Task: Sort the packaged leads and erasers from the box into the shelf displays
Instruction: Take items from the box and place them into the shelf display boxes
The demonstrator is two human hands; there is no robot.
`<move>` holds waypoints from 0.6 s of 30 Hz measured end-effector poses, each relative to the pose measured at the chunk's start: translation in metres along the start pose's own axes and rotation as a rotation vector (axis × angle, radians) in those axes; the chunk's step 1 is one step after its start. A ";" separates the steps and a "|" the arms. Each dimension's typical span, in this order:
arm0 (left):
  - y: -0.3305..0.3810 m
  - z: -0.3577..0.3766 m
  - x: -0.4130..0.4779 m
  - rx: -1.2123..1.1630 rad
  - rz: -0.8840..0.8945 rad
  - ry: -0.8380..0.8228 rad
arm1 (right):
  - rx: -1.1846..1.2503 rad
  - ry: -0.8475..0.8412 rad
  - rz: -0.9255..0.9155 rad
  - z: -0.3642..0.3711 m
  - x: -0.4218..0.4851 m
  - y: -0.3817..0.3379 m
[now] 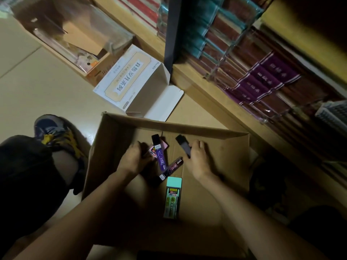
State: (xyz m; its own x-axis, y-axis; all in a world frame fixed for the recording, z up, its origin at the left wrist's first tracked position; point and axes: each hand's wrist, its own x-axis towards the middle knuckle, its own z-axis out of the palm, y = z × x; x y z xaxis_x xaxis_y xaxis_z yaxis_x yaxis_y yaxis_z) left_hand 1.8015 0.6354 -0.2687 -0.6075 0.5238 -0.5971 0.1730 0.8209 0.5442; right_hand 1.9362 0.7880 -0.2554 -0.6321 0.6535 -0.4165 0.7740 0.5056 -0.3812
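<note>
An open cardboard box [216, 139] sits on the floor below me, with both my hands inside it. My left hand [134, 158] grips a bunch of lead packs; a purple pack [160, 156] and pink ones [152, 152] fan out from it. My right hand [198, 156] pinches a dark lead case [183, 145] by its lower end. A dark pack [171, 168] lies on the box floor between the hands. A mint-green 0.7 lead pack [173, 197] lies nearer to me.
A white printed box [131, 81] with its flap open stands behind the cardboard box. A wooden shelf [206, 91] at right holds wrapped stacks of purple and red notebooks [262, 79]. Another open carton [75, 40] sits at upper left. My knee and shoe [54, 134] are left.
</note>
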 end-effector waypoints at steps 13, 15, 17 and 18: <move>-0.009 0.025 -0.015 -0.676 -0.337 0.190 | 0.244 -0.014 0.547 0.048 -0.044 -0.030; 0.000 0.030 -0.012 -0.505 -0.303 0.248 | 0.218 0.029 0.612 0.049 -0.040 -0.041; 0.009 0.032 -0.012 -0.329 -0.269 0.298 | 0.305 0.035 0.671 0.051 -0.030 -0.047; 0.015 0.033 -0.012 -0.261 -0.265 0.319 | 0.398 0.031 0.688 0.051 -0.026 -0.048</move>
State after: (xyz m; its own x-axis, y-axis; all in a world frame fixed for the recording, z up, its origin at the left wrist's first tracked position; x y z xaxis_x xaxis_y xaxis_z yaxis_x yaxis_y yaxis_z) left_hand 1.8368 0.6489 -0.2732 -0.8184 0.1754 -0.5472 -0.1952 0.8107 0.5519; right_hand 1.9136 0.7185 -0.2680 -0.0111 0.7640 -0.6451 0.9147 -0.2529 -0.3152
